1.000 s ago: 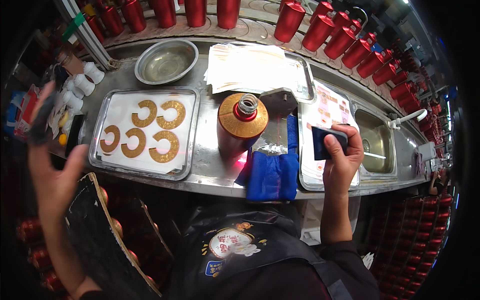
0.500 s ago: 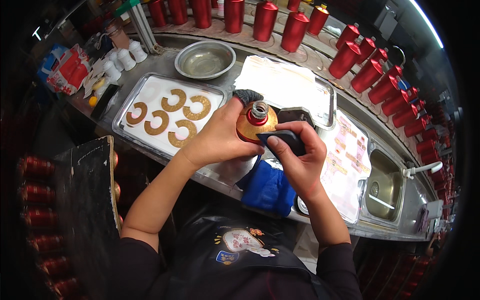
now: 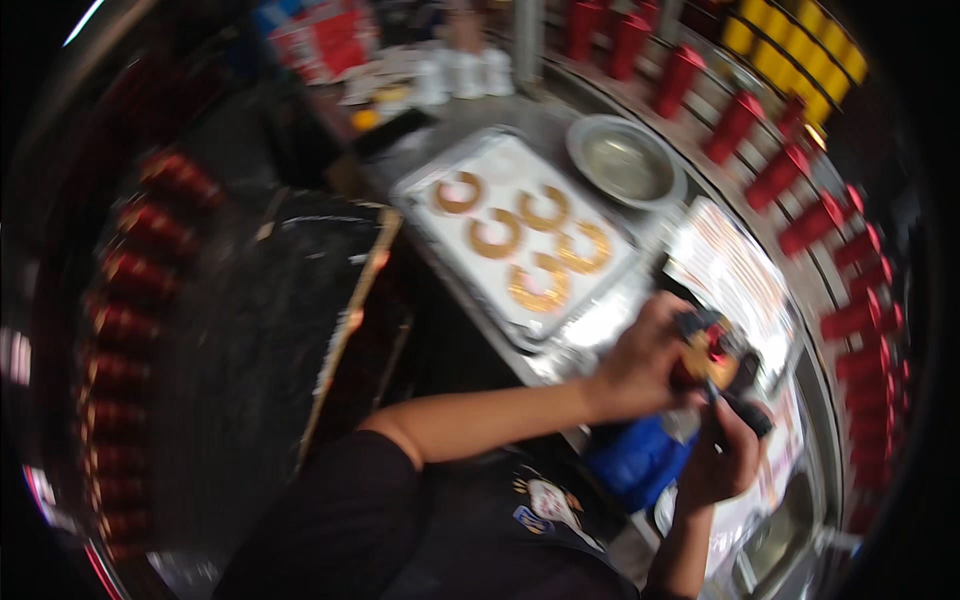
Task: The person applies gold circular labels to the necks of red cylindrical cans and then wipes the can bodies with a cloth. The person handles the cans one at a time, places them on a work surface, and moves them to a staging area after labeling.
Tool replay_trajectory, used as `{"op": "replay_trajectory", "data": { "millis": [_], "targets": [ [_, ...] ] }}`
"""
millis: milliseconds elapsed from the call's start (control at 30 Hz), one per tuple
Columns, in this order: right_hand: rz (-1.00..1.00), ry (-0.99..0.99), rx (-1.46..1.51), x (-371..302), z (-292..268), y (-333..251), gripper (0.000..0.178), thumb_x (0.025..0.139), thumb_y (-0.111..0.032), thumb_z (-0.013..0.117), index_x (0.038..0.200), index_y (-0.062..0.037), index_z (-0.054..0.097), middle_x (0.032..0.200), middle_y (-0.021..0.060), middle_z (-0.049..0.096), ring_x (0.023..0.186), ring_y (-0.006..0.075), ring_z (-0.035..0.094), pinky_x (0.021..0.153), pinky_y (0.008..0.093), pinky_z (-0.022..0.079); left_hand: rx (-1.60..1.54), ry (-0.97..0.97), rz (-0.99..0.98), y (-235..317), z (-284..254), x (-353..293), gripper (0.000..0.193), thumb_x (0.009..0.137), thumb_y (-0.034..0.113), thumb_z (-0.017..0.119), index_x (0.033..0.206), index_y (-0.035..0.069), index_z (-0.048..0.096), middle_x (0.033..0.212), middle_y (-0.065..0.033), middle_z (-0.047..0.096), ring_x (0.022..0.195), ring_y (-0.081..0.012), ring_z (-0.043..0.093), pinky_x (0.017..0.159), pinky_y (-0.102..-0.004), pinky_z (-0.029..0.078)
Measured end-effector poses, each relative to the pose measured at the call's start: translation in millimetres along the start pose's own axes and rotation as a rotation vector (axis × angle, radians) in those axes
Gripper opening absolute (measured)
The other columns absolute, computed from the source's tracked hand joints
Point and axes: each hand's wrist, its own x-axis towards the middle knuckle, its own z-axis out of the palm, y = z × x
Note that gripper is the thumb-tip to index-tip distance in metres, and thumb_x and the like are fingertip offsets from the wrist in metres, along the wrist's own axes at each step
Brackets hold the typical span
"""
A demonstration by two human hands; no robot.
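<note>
My left hand (image 3: 640,360) is wrapped round a red metallic bottle (image 3: 700,366) with a gold label about its shoulder, its neck tilted toward me. My right hand (image 3: 722,462) grips a small black scraper-like tool (image 3: 748,416) whose edge is close to the bottle's gold shoulder; blur hides whether it touches. To the left, gold C-shaped labels (image 3: 495,235) lie on a white-lined metal tray (image 3: 500,160). Below my hands a blue cloth (image 3: 632,462) hangs at the counter's edge.
A metal bowl (image 3: 628,165) of liquid stands behind the tray. Sheets of labels (image 3: 722,255) lie to the right. Red bottles (image 3: 735,125) line a conveyor along the back. More red bottles (image 3: 125,325) stand left, beside a dark board (image 3: 300,290). A sink (image 3: 785,525) is at lower right.
The view has swung to the left and blurred, so the counter appears shifted right and turned. Both hands keep their hold on the bottle and the black tool.
</note>
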Motion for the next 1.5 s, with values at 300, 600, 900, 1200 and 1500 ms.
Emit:
{"op": "replay_trajectory", "data": {
  "millis": [300,600,900,1200,1500],
  "targets": [
    [-0.296,-0.226,0.262,22,11,-26,0.013,0.087,0.007,0.075,0.099,0.0084,0.075,0.103,0.0189,0.076,0.092,0.0273,0.075,0.083,0.0371,0.061,-0.371,-0.007,-0.028,1,0,-3,0.079,0.061,0.018,0.084,0.131,0.007,0.049,0.126,-0.0219,0.042,0.115,-0.0444,0.046,0.103,-0.0478,0.041],
    [-0.141,-0.036,0.044,-4,9,10,0.020,0.086,0.005,0.076,0.106,0.0011,0.073,0.098,0.0169,0.074,0.086,0.0277,0.072,0.082,0.0369,0.059,-0.321,-0.007,-0.033,-8,19,-28,0.097,0.066,0.044,0.086,0.144,0.009,0.040,0.138,-0.0260,0.041,0.127,-0.0485,0.040,0.111,-0.0494,0.033],
    [0.524,0.084,0.509,-21,-36,-15,0.033,0.085,0.002,0.078,0.116,-0.0001,0.067,0.102,0.0072,0.069,0.091,0.0139,0.066,0.080,0.0271,0.054,-0.309,-0.405,-0.353,-12,-8,-25,0.102,0.066,0.036,0.094,0.147,0.004,0.039,0.135,-0.0227,0.054,0.123,-0.0413,0.056,0.105,-0.0466,0.047],
    [0.758,-0.108,0.357,-112,-89,-15,0.037,0.082,-0.011,0.081,0.115,-0.0006,0.069,0.084,0.0033,0.066,0.072,0.0054,0.057,0.061,0.0221,0.045,-0.322,-0.406,-0.435,82,-32,21,0.095,0.067,0.033,0.095,0.138,-0.001,0.041,0.126,-0.0197,0.064,0.115,-0.0297,0.066,0.098,-0.0398,0.053],
    [0.223,-0.196,-0.061,-156,-76,-26,0.101,0.069,-0.028,0.091,0.150,0.0081,0.043,0.076,0.0121,0.059,0.058,0.0230,0.056,0.052,0.0352,0.045,-0.563,-0.768,-0.869,86,22,-8,0.088,0.076,0.043,0.090,0.126,-0.006,0.037,0.120,-0.0196,0.062,0.109,-0.0228,0.065,0.092,-0.0345,0.056]
  ]
}}
